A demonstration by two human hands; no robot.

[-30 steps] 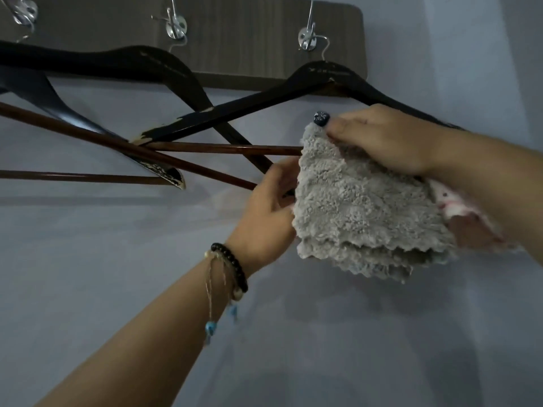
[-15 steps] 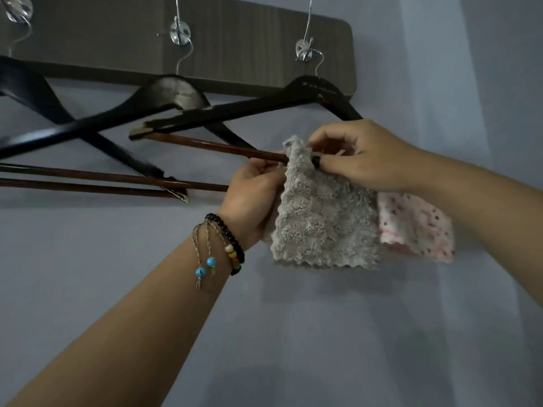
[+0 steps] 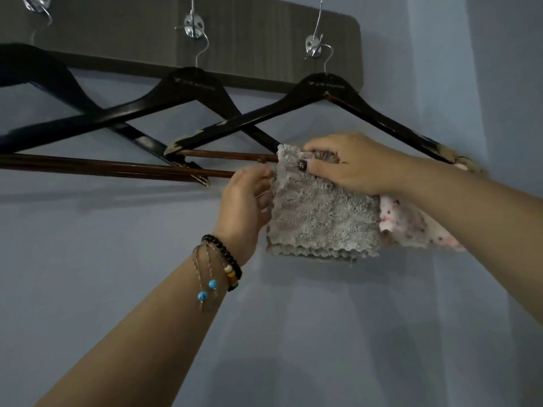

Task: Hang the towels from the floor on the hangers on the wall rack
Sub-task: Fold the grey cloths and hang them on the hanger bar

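Blue-grey wall (image 3: pixel 102 259) fills the view, and a dark wooden rack (image 3: pixel 249 39) with metal hooks runs along twelve o'clock. Three black hangers hang there, overlapping; the right hanger (image 3: pixel 323 86) carries the action. Grey towel (image 3: pixel 320 218), fluffy with a scalloped hem, is draped over its bar just past centre. Right hand (image 3: pixel 355 165) pinches the towel's top fold, left hand (image 3: pixel 246 201) grips its nine o'clock edge. A pink dotted towel (image 3: pixel 411 227) hangs beside it at three o'clock.

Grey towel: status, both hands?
Right hand pinches grey towel at hanger bar. Left hand holds its left edge. Towel draped over bar. Dotted towel alongside; nothing blocking.
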